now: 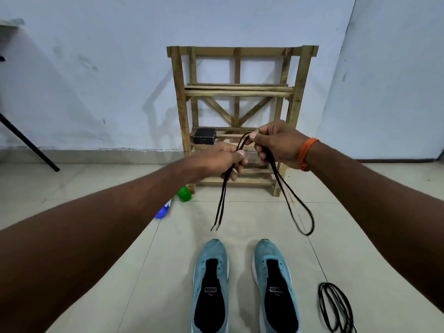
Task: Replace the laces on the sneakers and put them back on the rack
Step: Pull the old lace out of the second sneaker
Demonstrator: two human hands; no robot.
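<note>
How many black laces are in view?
2. The hanging lace is held by left hand and right hand; the coiled lace lies on the floor beside the right sneaker.

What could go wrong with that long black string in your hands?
1. The black lace is doubled up between the left hand and right hand, with a loop dangling. It could knot or tangle when pulled straight.
2. The second lace lies coiled on the floor beside the right sneaker. It might get stepped on or kicked away.
</note>
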